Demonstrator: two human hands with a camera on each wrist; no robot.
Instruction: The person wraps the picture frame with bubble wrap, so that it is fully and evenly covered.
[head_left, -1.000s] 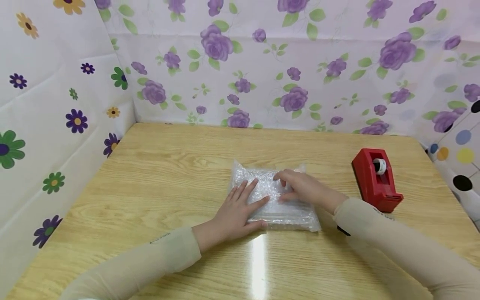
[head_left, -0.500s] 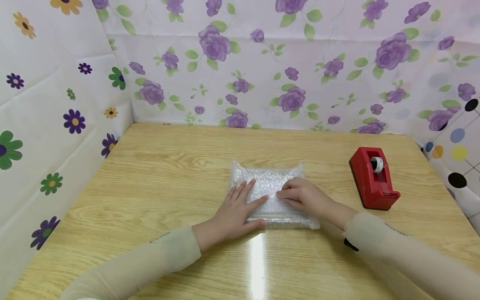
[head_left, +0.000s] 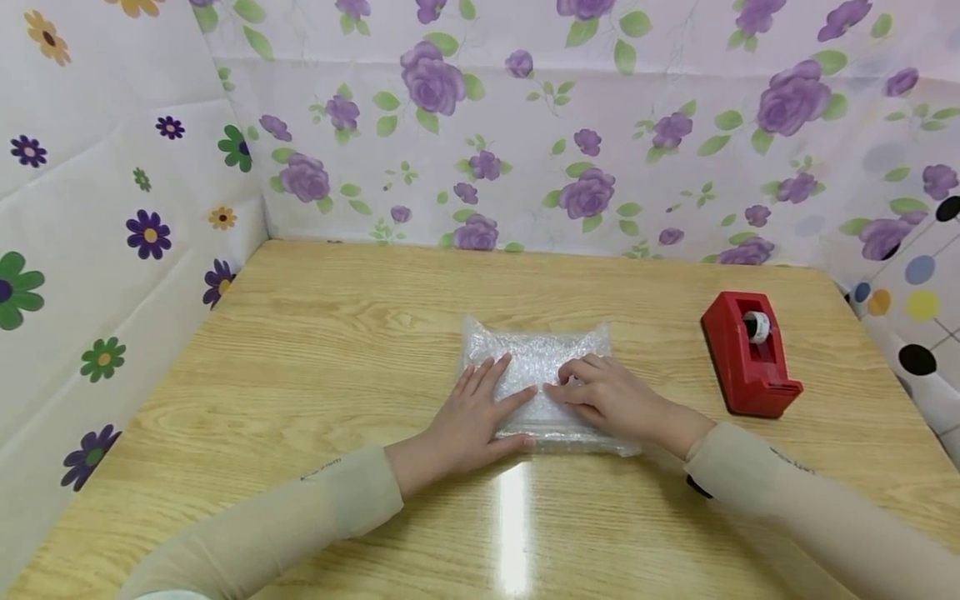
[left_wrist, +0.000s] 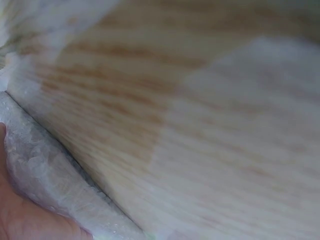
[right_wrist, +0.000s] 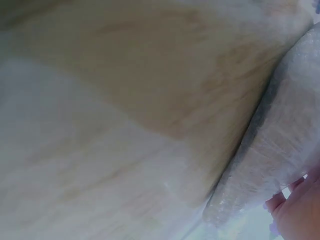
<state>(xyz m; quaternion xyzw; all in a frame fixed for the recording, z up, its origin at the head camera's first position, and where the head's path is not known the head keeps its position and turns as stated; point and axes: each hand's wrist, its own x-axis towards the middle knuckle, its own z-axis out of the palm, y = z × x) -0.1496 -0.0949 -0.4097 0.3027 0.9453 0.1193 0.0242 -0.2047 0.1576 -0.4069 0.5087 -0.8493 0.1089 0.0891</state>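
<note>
A flat packet in bubble wrap lies on the wooden table in the head view, its far corners sticking up. My left hand rests on the packet's left side with the fingers spread. On the right side my right hand touches the top of the wrap, fingers bent and thumb side near the middle; I cannot tell if the fingertips pinch anything. The left wrist view has the packet's edge with part of the left hand on it. In the right wrist view, the right hand's fingers overlap the bubble wrap.
A red tape dispenser with a roll of tape stands on the table to the right of the packet. Flowered cloths hang behind the table and along its left side.
My right hand has shifted down and slightly right over the packet, and its raised fingers have come down toward the wrap. The left hand stays on the left side.
</note>
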